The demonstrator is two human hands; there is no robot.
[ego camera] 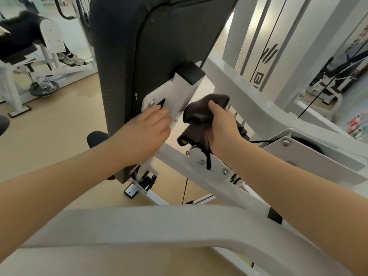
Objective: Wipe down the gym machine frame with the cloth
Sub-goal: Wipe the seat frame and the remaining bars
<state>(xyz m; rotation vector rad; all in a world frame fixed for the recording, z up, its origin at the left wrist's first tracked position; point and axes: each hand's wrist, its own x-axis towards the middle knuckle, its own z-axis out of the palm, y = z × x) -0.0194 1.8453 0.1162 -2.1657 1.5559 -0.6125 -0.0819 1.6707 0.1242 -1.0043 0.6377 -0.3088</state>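
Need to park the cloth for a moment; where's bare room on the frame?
Free: the wide grey beam nearest the camera, and the angled beam behind the right hand. Crowded: around the cloth, where bracket, bolts, cable and both hands meet.

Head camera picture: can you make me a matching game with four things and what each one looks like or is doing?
Things:
1. cloth
2. back pad
3. frame post
4. left hand

Descriptions:
A. white metal with a black cap
B. bunched up in the right hand
C. resting against the white bracket
D. tall, dark grey, padded

Pairs: 1-B, 2-D, 3-A, 4-C
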